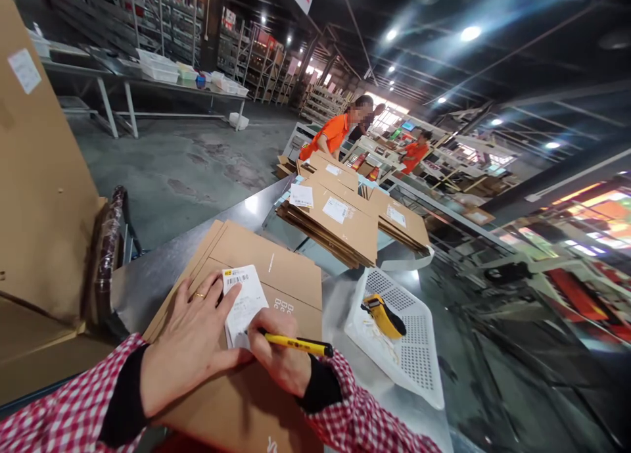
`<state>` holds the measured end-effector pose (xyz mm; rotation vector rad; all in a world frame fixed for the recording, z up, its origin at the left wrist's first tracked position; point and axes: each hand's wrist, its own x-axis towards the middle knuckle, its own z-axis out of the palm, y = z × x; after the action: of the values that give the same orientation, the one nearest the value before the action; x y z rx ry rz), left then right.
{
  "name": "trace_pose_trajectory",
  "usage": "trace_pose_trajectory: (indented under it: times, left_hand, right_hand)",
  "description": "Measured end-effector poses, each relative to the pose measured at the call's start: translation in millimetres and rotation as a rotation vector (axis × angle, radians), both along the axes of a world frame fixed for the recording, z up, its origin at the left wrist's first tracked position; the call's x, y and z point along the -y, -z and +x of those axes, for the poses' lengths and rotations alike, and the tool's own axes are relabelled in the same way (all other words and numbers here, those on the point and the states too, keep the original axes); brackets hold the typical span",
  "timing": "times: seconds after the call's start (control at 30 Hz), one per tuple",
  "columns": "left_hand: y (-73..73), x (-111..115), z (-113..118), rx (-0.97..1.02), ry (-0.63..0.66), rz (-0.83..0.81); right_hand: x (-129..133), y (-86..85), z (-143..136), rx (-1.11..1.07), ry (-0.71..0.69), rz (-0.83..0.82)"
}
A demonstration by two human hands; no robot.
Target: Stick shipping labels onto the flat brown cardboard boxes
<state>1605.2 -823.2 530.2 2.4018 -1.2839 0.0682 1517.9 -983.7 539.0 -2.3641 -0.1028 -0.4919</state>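
The right hand [280,351] pinches a yellow pen [300,344] between thumb and fingers, its tip down at the near part of the white slips [249,302]; the low grip, close to the tip, probably gives fine control. The left hand [190,348] lies spread and flattened, clenching nothing: 1 finger rests on the top slip and the thumb reaches along the near edge, seemingly so the paper cannot slide under the pen.

The slips lie on flat cardboard [298,275], which serves as a firm backing on the metal table [338,308]. To the right, a white basket [419,357] holds a yellow-and-black tool [387,316], likely put there to be within reach and off the cardboard. Farther off are 2 labelled stacks [345,233] [407,226], labels facing up, perhaps for easy reading.
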Motion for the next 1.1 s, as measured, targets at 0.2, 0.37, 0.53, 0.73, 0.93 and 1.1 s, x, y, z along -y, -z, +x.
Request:
trace_pose_trajectory:
  times: [0.2,0.37,0.53,0.73,0.93,1.1]
  left_hand:
    - [-3.7,0.2,-1.0,-0.017,-0.004,0.006]
    - [-3.4,0.6,-0.4,-0.019,-0.005,0.019]
    - [2.2,0.1,1.0,-0.018,0.005,0.004]
    - [0.4,0.0,-0.6,-0.006,-0.006,-0.011]
    - [-0.2,0.4,0.5,-0.007,0.007,-0.001]
    - [-1.8,0.3,0.2,-0.017,0.005,0.013]
  right_hand:
    - [0.5,-3.8,0.0,-0.047,0.008,0.038]
    - [1.5,-3.7,0.7,-0.048,0.043,0.098]
    - [1.4,-4.2,1.7,-0.046,0.025,0.078]
    - [0.9,-4.5,2.4,-0.065,0.019,0.094]
    - [0.8,-3.9,2.8,-0.066,0.022,0.084]
    - [-1.5,-5.3,1.6,-0.045,0.024,0.081]
